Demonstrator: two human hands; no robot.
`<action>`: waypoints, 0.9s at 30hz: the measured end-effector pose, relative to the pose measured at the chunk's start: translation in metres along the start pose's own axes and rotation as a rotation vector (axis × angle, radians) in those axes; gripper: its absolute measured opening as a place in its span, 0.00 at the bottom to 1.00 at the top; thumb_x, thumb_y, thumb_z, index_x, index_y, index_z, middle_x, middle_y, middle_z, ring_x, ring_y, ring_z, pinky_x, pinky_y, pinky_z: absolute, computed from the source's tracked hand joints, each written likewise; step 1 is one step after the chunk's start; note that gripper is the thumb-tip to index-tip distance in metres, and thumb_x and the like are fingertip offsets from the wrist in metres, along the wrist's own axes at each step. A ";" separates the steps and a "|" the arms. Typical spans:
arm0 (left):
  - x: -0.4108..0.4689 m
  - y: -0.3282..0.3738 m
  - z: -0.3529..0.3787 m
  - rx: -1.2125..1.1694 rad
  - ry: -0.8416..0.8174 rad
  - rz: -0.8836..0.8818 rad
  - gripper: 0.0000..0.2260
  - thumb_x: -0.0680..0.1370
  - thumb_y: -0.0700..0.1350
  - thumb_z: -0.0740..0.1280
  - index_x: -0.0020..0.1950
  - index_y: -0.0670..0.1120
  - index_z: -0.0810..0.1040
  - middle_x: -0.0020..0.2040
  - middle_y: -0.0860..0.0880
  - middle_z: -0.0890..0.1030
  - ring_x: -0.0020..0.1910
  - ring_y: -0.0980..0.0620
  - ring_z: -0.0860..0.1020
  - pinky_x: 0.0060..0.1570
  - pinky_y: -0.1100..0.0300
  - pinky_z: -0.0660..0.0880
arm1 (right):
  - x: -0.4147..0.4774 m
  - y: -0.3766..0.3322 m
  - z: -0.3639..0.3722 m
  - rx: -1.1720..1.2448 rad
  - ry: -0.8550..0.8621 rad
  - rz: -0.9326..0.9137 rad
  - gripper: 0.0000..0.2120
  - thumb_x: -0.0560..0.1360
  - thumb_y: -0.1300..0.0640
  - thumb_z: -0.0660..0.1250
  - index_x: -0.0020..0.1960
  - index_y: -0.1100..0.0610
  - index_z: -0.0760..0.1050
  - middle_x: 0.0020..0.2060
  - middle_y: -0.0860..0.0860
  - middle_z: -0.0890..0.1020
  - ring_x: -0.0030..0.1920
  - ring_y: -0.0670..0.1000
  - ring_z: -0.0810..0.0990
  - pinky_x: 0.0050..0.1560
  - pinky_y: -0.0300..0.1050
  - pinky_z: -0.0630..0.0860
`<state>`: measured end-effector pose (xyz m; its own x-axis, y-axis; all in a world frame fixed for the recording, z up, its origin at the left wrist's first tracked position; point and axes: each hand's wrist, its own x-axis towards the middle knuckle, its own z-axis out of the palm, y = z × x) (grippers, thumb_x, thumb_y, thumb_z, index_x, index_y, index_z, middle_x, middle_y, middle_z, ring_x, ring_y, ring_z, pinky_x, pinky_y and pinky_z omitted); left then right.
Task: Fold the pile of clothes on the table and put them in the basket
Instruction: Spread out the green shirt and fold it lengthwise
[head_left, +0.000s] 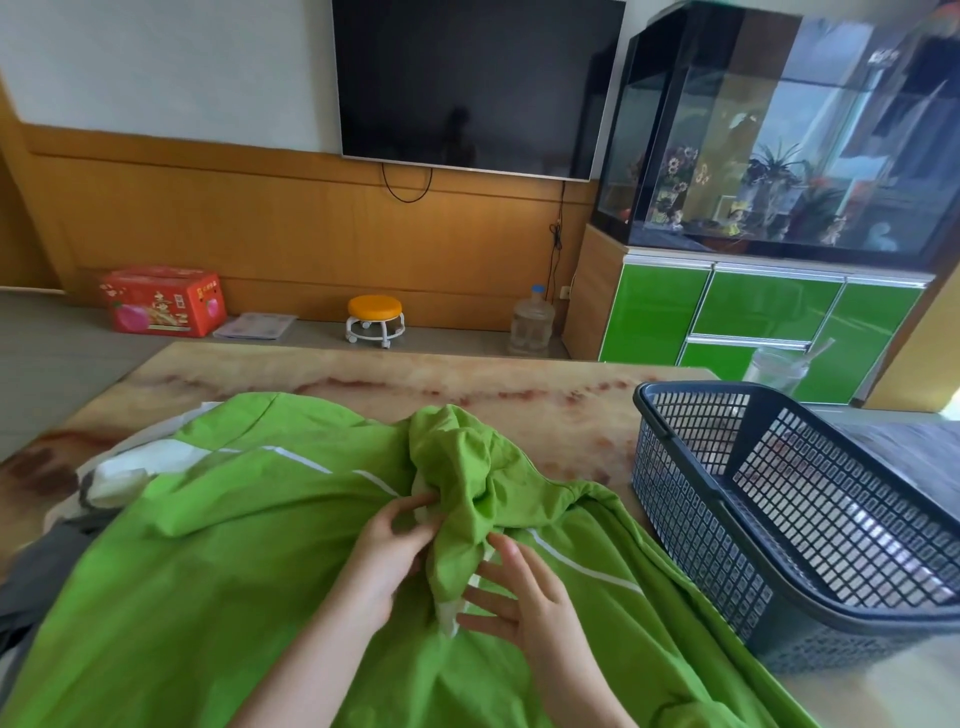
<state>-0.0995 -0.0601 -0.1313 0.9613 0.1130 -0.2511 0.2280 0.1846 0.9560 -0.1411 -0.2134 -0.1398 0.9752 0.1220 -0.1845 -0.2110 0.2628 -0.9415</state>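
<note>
The green jacket (270, 519) lies spread open over the near half of the table (363, 374), not yet folded. One part of it, a sleeve or the hood (I cannot tell which), stands bunched up at the centre (467, 467) with white lining showing at its lower edge.

The left hand (387, 551) is at the 7 o'clock side of that bunch, thumb and fingers curled in and pinching the fabric where the lining shows. The right hand (524, 597) is at 5 o'clock of the bunch, fingers spread and fairly straight, tips touching the cloth, with no clear grasp on it.

At 9 o'clock, more white and grey clothes (130, 467) poke out from under the jacket's edge, rumpled and unfolded. At 3 o'clock the dark mesh basket (696, 385) sits on the table just beside the jacket, and nothing folded shows inside it.

By my reading the task is near its start: the first garment is only being straightened. Its folding, the clothes beneath it, and every move into the basket are left to do.
</note>
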 end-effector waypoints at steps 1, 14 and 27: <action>0.000 0.005 -0.001 -0.061 0.023 0.006 0.17 0.67 0.46 0.74 0.55 0.48 0.79 0.49 0.44 0.83 0.50 0.45 0.81 0.52 0.49 0.77 | -0.001 -0.003 0.000 0.035 -0.010 0.003 0.12 0.79 0.52 0.59 0.59 0.53 0.75 0.50 0.55 0.83 0.47 0.57 0.84 0.43 0.52 0.82; -0.017 0.009 -0.051 0.143 0.082 0.191 0.12 0.72 0.35 0.71 0.45 0.53 0.82 0.51 0.47 0.82 0.52 0.48 0.79 0.56 0.50 0.75 | 0.019 0.013 -0.024 -0.267 0.129 -0.176 0.17 0.78 0.61 0.64 0.61 0.44 0.72 0.57 0.43 0.78 0.48 0.45 0.83 0.44 0.42 0.80; -0.011 0.006 -0.025 1.082 0.159 0.729 0.24 0.68 0.64 0.67 0.58 0.53 0.80 0.54 0.54 0.81 0.53 0.53 0.77 0.59 0.50 0.72 | 0.086 0.008 -0.027 -1.201 0.227 -0.444 0.10 0.73 0.53 0.70 0.55 0.49 0.81 0.56 0.45 0.73 0.57 0.47 0.72 0.43 0.41 0.71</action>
<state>-0.1126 -0.0355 -0.1270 0.9038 -0.0199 0.4275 -0.2537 -0.8295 0.4976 -0.0567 -0.2265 -0.1704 0.9603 0.0515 0.2741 0.2065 -0.7919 -0.5746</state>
